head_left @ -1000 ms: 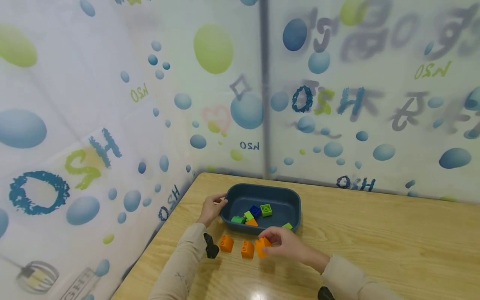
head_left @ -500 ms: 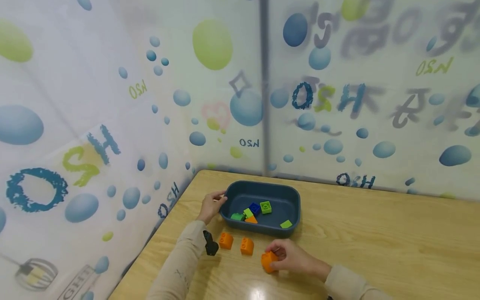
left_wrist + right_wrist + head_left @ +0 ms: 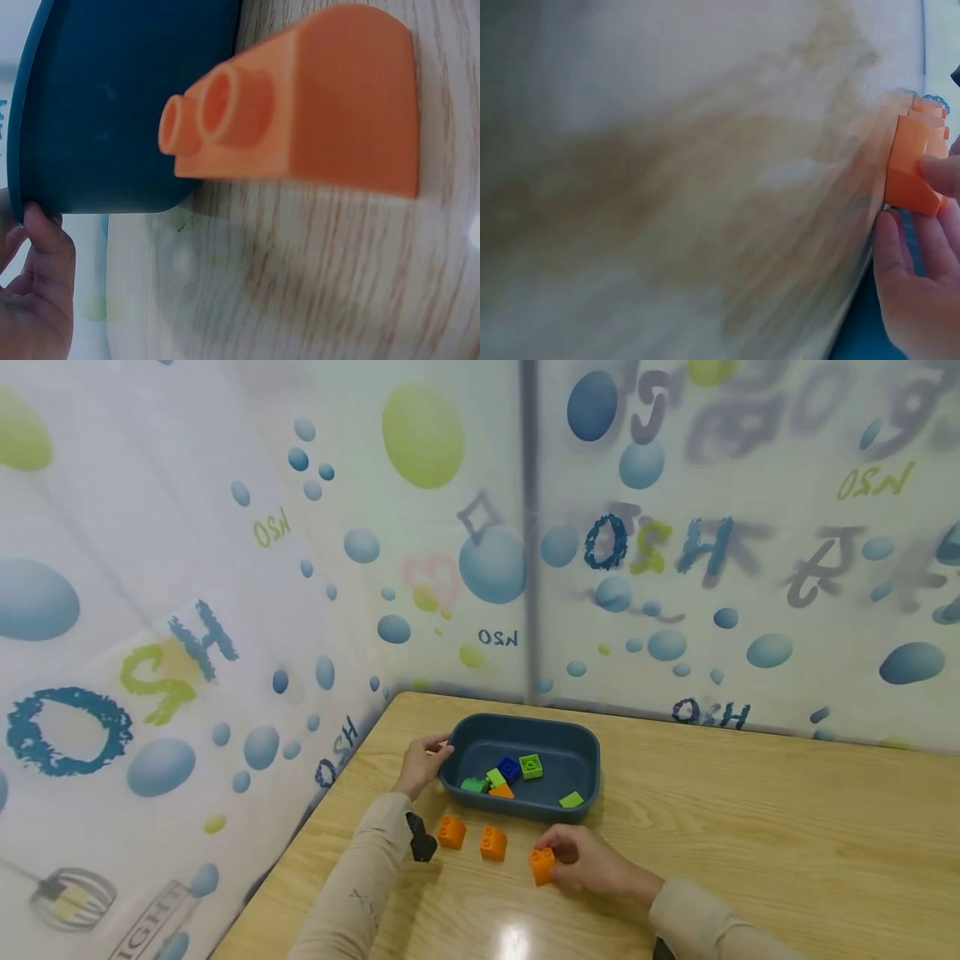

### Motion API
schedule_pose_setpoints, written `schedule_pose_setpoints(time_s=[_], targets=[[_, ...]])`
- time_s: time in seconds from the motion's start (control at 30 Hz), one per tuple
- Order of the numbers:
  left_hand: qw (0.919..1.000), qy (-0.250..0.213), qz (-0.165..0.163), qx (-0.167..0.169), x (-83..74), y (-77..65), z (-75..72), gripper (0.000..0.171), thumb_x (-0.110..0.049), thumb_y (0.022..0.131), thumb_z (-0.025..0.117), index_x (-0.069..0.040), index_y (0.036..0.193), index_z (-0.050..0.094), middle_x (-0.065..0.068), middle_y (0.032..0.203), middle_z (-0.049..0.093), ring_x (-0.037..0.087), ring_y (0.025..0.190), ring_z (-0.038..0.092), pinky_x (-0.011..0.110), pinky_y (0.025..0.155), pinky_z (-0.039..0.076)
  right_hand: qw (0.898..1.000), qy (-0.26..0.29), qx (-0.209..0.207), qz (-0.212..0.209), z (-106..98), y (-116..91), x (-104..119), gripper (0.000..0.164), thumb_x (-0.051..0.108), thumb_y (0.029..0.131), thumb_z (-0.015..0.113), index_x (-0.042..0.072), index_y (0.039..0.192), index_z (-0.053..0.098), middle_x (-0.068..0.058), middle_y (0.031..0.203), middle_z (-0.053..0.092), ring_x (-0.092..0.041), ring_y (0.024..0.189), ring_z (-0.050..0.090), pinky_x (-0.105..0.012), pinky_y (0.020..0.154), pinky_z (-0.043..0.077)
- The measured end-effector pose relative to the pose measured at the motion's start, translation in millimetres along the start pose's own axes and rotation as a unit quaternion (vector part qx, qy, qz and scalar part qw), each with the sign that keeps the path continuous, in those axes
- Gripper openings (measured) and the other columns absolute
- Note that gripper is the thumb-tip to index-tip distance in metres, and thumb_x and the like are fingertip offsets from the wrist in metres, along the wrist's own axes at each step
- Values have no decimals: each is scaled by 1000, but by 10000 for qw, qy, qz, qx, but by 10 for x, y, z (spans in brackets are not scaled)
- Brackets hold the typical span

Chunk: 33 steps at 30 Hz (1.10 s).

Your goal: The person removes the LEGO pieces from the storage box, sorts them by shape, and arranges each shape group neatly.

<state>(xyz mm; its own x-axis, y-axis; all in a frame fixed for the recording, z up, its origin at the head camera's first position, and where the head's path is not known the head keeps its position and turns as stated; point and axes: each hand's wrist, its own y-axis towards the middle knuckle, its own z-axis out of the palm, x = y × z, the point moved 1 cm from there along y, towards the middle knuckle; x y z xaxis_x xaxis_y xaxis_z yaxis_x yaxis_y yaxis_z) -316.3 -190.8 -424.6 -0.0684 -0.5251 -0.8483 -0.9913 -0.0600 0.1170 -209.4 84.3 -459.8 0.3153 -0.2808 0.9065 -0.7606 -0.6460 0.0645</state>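
Orange brick is pinched between the thumb and fingers of the right hand, out from the tray's near right corner; a second brick and a third brick stand toward the table's left edge. The left hand grips the left rim of the tray, close to the table's far left corner. Wood-grained table spreads openly rightward, its far edge meeting a bubble-printed wall.

Bubble-print walls, pale wooden table
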Motion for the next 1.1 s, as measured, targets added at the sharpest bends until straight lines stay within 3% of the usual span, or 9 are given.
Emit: schedule_pose_setpoints(time_s=[0.2, 0.4, 0.67, 0.9, 1.1], targets=[[10000, 4, -31, 9, 15, 17, 14, 30, -10, 84, 60, -3, 114, 61, 13, 88, 58, 20, 74, 52, 23, 57, 43, 9996, -235, -126, -20, -9, 4, 41, 31, 0, 74, 67, -1, 103, 57, -11, 103, 57, -24, 93, 55, -32, 78, 47], [9999, 40, 145, 40, 5, 15, 4, 31, -9, 84, 59, -1, 114, 60, 15, 90, 59, 22, 77, 54, 25, 58, 45, 9974, -550, -460, -8, -16, 13, 101, 42, 8, 72, 72, -7, 106, 54, -18, 104, 56, -28, 91, 55, -31, 74, 48], [9999, 68, 124, 83, 24, 11, -2, 31, -9, 84, 59, -2, 114, 60, 15, 91, 58, 23, 78, 53, 25, 58, 44, 9862, -1529, -632, -48, 81, 120, 122, 34, 20, 67, 77, 3, 92, 62, 0, 86, 57, -11, 74, 49, -23, 65, 42], [10000, 81, 33, 14, 21, 25, 4, 30, -8, 84, 60, -2, 113, 61, 14, 89, 59, 22, 78, 53, 25, 59, 44, 9780, -2024, -464, -189, 130, 177, 155, 22, 18, 67, 75, 7, 84, 65, 6, 79, 54, -6, 71, 45, -22, 64, 38], [9999, 107, -19, 27, 29, 13, 4, 31, -10, 85, 59, -4, 115, 60, 14, 91, 59, 22, 79, 53, 24, 58, 44, 9764, -2098, -113, -500, 131, 180, 167, 27, 8, 69, 71, 4, 94, 64, -1, 91, 59, -10, 84, 50, -24, 75, 41]])
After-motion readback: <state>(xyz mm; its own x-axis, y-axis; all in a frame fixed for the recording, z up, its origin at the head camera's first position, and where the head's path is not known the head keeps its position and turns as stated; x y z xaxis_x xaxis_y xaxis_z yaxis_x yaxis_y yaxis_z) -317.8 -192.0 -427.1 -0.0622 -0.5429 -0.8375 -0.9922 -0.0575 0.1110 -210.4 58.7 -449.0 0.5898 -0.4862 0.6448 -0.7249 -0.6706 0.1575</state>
